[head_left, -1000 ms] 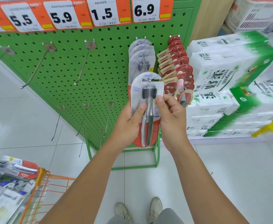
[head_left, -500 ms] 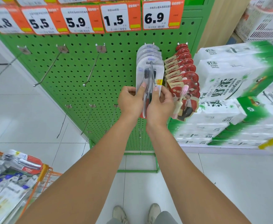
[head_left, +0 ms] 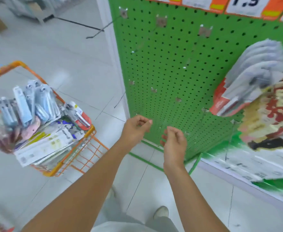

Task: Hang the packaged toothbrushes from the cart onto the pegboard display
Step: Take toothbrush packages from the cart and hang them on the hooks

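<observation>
Packaged toothbrushes [head_left: 253, 77] hang stacked on one peg at the right of the green pegboard [head_left: 171, 67] — grey-white cards w/ red bottoms, blurred, print unreadable. More packs [head_left: 37, 111] sit heaped in the orange cart [head_left: 80, 148] at left. Only legible writing: "1.5" on an orange price tag [head_left: 244, 4] up top. Left hand [head_left: 135, 129] & right hand [head_left: 173, 141] — both empty, fingers loosely curled, near each other but not touching, low in front of the board.

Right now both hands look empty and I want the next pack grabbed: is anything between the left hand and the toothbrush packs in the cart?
Nothing visible: only bare floor separates the left hand from the toothbrush packs piled in the open-topped cart.
</observation>
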A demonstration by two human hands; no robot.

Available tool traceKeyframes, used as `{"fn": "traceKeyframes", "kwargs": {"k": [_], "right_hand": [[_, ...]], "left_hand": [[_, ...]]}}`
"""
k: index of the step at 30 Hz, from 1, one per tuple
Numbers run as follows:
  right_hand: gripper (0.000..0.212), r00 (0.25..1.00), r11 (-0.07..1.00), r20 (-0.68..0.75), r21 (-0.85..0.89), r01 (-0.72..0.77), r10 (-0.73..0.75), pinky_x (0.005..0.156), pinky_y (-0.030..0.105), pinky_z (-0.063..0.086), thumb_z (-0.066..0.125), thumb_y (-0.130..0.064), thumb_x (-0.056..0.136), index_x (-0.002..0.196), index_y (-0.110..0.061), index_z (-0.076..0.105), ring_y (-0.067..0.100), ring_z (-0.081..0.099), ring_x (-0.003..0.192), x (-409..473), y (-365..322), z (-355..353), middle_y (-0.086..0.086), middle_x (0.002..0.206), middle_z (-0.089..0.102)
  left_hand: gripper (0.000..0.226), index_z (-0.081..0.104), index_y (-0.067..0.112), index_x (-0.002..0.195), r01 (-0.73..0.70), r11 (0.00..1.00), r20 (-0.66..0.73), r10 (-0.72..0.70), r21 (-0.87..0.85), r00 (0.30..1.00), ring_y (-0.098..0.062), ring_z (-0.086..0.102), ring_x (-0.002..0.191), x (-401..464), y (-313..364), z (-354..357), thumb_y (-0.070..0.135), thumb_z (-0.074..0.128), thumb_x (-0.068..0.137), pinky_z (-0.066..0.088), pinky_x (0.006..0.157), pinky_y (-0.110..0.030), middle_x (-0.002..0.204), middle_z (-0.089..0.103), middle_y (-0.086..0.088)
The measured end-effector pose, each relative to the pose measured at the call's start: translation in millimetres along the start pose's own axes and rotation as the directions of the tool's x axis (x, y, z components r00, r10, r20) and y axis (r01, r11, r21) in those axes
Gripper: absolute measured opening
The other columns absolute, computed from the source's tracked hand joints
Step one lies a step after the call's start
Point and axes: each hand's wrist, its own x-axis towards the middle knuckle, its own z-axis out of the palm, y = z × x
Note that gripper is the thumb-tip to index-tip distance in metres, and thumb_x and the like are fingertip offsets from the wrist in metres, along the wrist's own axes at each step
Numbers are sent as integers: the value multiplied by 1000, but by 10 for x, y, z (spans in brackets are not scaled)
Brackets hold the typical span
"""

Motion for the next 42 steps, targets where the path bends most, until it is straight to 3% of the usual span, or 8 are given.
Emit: {"fn": "traceKeyframes", "kwargs": {"k": [4,8,15,20,24,28,33,42], "right_hand": [[13,848,910,469,-412,-37,247,85,37,57,60,-16,99,101,-7,69,19,67,82,-182,265,838,10,93,71],[15,769,839,595,-522,150,233,70,26,55,69,-12,92,105,-5,69,13,65,75,-303,564,1921,5,86,70],[44,816,646,559,-679,349,147,80,31,50,86,-19,76,106,-23,54,17,65,88,-78,1273,3611,-3,101,69],[79,892,449,418,-839,308,169,99,34,42,83,-25,82,144,-3,38,32,52,126,363,1504,4183,13,138,50],[56,898,371,381,-884,284,221,92,32,44,79,-27,86,129,-5,52,28,60,111,710,1770,4312,10,120,60],[21,929,535,340,-817,215,146,79,34,51,78,-17,85,101,-12,64,30,67,93,845,1832,4173,6,94,67],[16,913,831,347,-557,15,216,88,50,59,70,-10,93,106,-12,62,30,72,99,766,1491,3788,7,104,74],[32,589,894,707,-443,-60,390,75,40,60,72,-11,89,121,-9,66,30,73,90,81,1112,3751,18,107,75]], "left_hand": [[12,65,15,81,165,977,-208,-190,-135,959,-14,62,63,51,-674,-1125,16,71,91,47,59,-23,75,66,-5],[13,65,21,76,225,932,-401,-329,-286,855,-19,66,69,240,-1234,-2190,23,73,86,53,66,-34,76,68,-5],[13,63,15,82,315,895,-391,-425,-315,816,-17,65,70,489,-1918,-3610,23,69,90,50,72,-34,78,66,-2],[11,64,16,88,352,882,-317,-447,-314,837,-15,67,73,696,-2075,-4009,25,67,94,50,68,-28,90,70,-5],[10,65,17,89,372,867,-247,-460,-330,853,-15,66,75,834,-2085,-3975,26,68,93,51,70,-30,87,70,-3],[7,66,16,92,388,842,-207,-484,-374,850,-16,66,77,938,-2053,-3876,23,68,94,50,68,-31,89,70,-2],[23,67,10,107,395,829,-123,-474,-397,872,-14,68,83,1164,-1913,-3804,27,71,92,53,72,-28,94,71,-2],[19,73,11,105,182,893,-154,-265,-411,952,-11,71,84,1312,-1453,-3614,19,76,88,57,77,-25,98,77,-7]]}}
